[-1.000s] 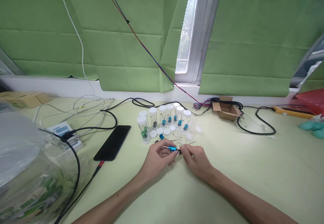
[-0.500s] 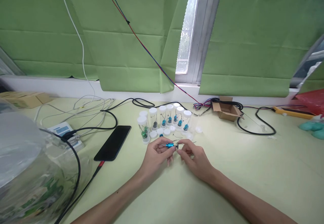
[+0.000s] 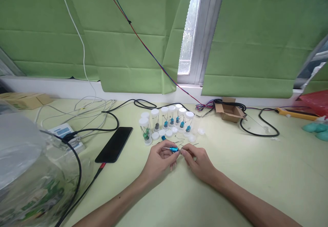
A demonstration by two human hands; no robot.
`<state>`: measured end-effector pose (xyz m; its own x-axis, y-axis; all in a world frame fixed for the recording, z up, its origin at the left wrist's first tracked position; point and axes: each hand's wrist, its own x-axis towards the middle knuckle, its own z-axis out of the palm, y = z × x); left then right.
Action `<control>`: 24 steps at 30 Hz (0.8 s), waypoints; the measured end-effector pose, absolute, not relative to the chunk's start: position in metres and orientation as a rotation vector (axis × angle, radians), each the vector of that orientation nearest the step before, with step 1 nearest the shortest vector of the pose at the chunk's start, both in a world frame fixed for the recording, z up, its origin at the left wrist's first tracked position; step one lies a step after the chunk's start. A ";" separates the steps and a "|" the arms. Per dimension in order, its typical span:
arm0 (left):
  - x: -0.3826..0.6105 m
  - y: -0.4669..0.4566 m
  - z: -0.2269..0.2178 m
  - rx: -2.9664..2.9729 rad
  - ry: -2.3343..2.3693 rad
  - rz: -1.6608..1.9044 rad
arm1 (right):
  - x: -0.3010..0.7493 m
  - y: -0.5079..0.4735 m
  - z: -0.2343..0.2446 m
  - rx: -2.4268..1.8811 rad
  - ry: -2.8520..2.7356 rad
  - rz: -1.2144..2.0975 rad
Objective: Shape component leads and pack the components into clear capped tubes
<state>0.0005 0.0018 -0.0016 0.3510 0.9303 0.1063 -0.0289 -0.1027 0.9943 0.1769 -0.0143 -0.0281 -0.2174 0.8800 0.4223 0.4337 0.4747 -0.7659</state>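
Note:
A small shiny blue cylinder with a thin metal shaft (image 3: 174, 149) lies across the fingers of my left hand (image 3: 156, 158), which is closed on it. Its shaft points left. At its dark right end, the thumb and fingertips of my right hand (image 3: 200, 158) are pinched together; the fingertips partly hide that end. Just beyond the hands are a small loose blue piece (image 3: 163, 138), thin bent wires (image 3: 179, 141) and several white caps (image 3: 191, 138). Behind these, several clear white-capped tubes (image 3: 188, 122) stand upright, with blue, green or dark pieces inside.
To the left lie a black phone (image 3: 114, 145), a white adapter (image 3: 61, 131) with cables, and a large clear plastic bag (image 3: 23, 172). An open cardboard box (image 3: 230, 116), black cable (image 3: 258, 134) and yellow tool (image 3: 297, 114) are along the back right.
The blue cylinder has shifted slightly right and down with my left fingers. My right fingertips have closed in, covering more of its dark end.

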 end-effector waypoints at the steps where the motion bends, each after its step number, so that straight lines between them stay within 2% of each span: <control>1: 0.001 0.001 -0.001 1.430 0.880 1.013 | 0.177 -0.014 -0.028 -1.104 -1.838 0.625; 24: -0.001 0.009 -0.003 1.331 0.858 1.130 | 0.178 -0.013 -0.032 -1.056 -1.809 0.668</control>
